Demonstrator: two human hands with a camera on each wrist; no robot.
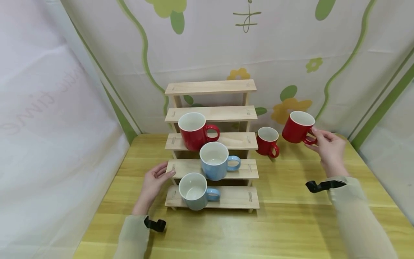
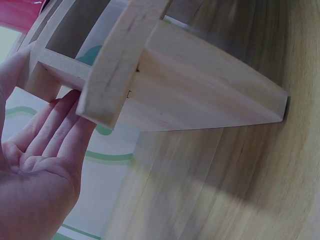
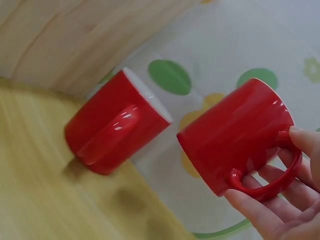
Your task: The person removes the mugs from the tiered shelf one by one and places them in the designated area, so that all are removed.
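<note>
My right hand (image 1: 330, 146) grips a red mug (image 1: 295, 127) by its handle, above the table at the right; the mug's inside is white. A second red mug (image 1: 266, 142) stands on the table beside the wooden stepped rack (image 1: 211, 87), and the right wrist view shows it to the left of the held one. My left hand (image 1: 154, 181) holds the left end of the rack's second step from the bottom, thumb on top and fingers at the edge and below. In the left wrist view, the fingers (image 2: 62, 125) touch the board's underside.
On the rack, a red mug (image 1: 195, 138) sits on the middle step. Below it stand a blue mug (image 1: 215, 169) on the second step and a pale blue mug (image 1: 194, 198) on the lowest. Printed fabric walls (image 1: 207, 46) rise behind and beside the wooden table (image 1: 291, 223).
</note>
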